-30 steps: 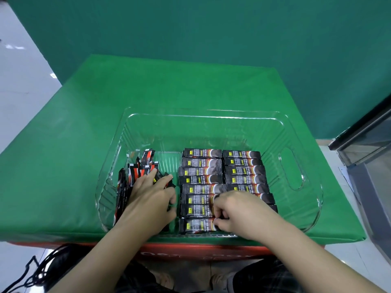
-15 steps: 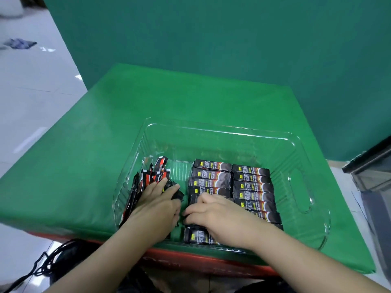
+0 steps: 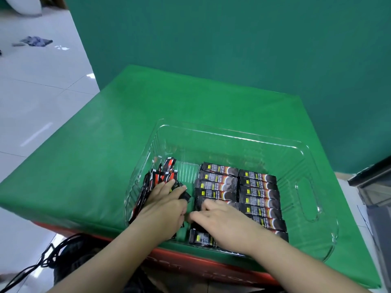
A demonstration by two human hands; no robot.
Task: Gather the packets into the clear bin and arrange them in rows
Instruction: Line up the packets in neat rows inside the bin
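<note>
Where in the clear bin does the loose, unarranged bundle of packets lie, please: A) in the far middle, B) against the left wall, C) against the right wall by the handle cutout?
B: the loose packets lean against the clear bin's left wall, under the left hand.

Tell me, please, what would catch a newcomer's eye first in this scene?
Probably the clear bin on the green table, with dark packets laid flat in two neat rows at its middle. Next, both hands inside it: the left hand on a loose bundle of packets by the left wall, the right hand resting on the nearer rows.
</note>
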